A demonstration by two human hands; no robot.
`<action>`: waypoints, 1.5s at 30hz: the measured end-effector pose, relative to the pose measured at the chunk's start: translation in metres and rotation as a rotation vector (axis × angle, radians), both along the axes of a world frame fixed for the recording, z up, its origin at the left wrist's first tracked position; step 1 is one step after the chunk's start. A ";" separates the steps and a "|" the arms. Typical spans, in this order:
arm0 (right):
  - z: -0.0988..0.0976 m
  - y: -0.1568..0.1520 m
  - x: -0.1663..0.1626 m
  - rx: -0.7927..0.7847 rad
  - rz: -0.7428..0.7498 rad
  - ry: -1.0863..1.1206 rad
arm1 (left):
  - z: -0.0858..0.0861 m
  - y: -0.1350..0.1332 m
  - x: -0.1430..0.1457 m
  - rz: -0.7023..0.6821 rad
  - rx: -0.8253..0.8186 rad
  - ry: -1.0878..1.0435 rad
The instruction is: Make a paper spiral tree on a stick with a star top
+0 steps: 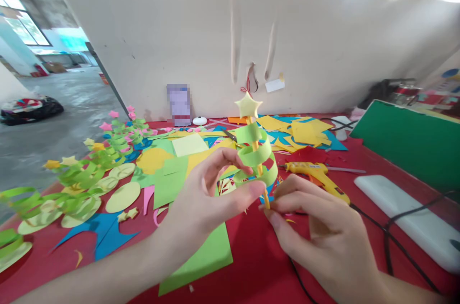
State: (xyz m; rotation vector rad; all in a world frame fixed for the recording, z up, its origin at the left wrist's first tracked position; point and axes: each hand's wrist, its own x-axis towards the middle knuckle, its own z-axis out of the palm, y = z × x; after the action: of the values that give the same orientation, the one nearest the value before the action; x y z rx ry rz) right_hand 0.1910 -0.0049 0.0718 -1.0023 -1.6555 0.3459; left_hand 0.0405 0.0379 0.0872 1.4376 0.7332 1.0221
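Upright between my hands stands a yellow stick (256,142) topped by a pale yellow paper star (248,105). A light green paper spiral (257,154) winds around the stick. My left hand (215,189) pinches the spiral's lower coil, thumb in front and fingers behind. Lower down, my right hand (316,222) grips the stick's bottom end between thumb and fingertips. A yellow glue gun (318,172) lies on the red table just behind my right hand. Below my left hand rests a green paper sheet (204,261).
Several finished spiral paper trees (79,170) line the table's left side. Blue paper scraps (102,234) and yellow paper pieces (305,129) are scattered about. On the right are a white power strip (406,218), black cables (386,237) and a green board (413,141). A white partition (161,45) rises behind.
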 end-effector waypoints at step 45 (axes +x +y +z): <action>-0.005 0.006 0.001 -0.192 0.142 0.142 | -0.011 -0.002 0.004 -0.053 -0.142 -0.071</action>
State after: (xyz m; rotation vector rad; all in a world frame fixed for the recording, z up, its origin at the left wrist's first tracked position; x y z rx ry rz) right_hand 0.1916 0.0007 0.0669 -0.9792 -1.5891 0.6670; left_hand 0.0447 0.0356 0.0762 1.2856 0.6990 0.9567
